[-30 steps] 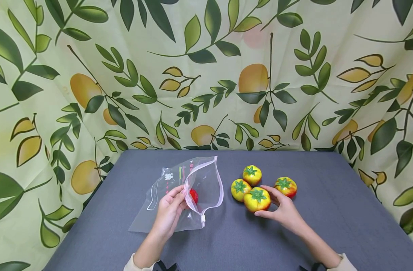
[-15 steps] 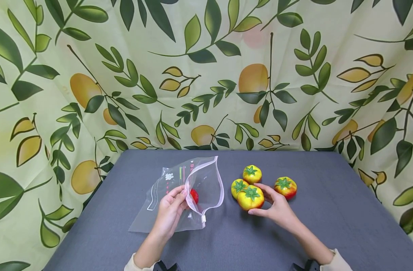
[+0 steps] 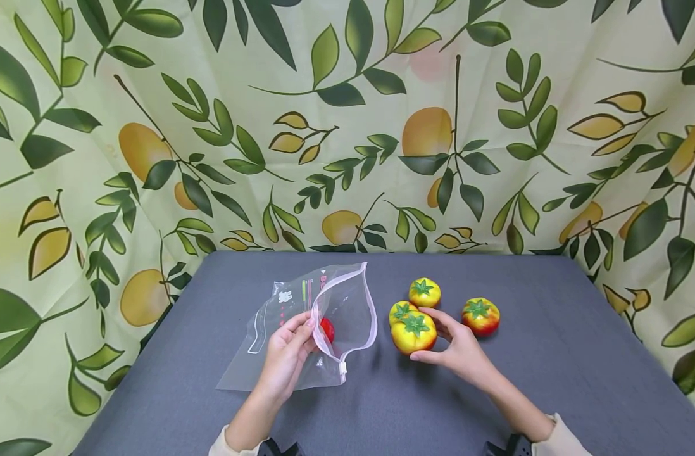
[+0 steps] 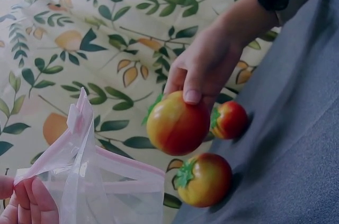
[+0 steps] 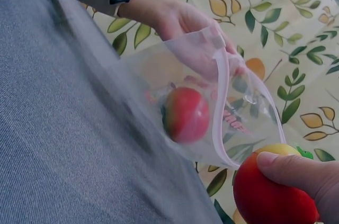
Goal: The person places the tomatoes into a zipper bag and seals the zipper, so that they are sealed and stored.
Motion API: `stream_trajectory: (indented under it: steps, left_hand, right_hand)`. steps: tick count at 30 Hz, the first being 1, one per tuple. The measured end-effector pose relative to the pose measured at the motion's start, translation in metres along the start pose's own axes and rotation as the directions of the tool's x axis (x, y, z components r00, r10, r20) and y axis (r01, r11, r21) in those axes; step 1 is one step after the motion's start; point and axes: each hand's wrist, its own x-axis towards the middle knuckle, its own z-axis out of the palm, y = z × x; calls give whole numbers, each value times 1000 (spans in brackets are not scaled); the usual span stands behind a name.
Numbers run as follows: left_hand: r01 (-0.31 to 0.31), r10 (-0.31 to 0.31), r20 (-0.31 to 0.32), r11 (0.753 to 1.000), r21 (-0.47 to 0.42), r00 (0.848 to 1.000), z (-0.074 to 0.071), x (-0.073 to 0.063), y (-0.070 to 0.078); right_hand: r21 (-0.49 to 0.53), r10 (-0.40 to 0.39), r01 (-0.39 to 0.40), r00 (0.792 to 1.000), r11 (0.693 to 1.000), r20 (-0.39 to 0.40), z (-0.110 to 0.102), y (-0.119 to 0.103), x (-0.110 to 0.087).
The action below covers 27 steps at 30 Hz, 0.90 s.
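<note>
My left hand (image 3: 288,356) pinches the rim of a clear zip bag (image 3: 253,361), whose pink-edged mouth gapes to the right. Inside the bag lies a red tomato (image 5: 186,115), seen through the plastic in the right wrist view. In my right hand (image 3: 460,347) is a yellow-and-red tomato (image 3: 411,335) with a green star-shaped calyx, gripped between thumb and fingers. Raised off the table in the left wrist view, this tomato (image 4: 177,124) overlaps another tomato (image 3: 399,310) in the head view.
Two more tomatoes rest on the grey table (image 3: 381,411): one tomato (image 3: 424,292) behind the held one and another tomato (image 3: 481,315) to the right of it. A leaf-patterned cloth (image 3: 359,183) hangs behind the table.
My right hand has carried the tomato leftward, closer to the mouth of the bag. The left hand and the bag have stayed nearly still.
</note>
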Motion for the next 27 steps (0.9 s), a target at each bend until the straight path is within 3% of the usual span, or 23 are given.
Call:
stream_trajectory:
  steps: [18,27]
  left_hand:
    - [18,-18,-11,1000,2,1000,1,0,-2]
    - [32,-32,-20,999,14,999,2,0,-2]
  right_hand:
    - [65,-54,53,999,996,2,13,-9,7]
    - [97,-43,41,999,994,25,19,-18,12]
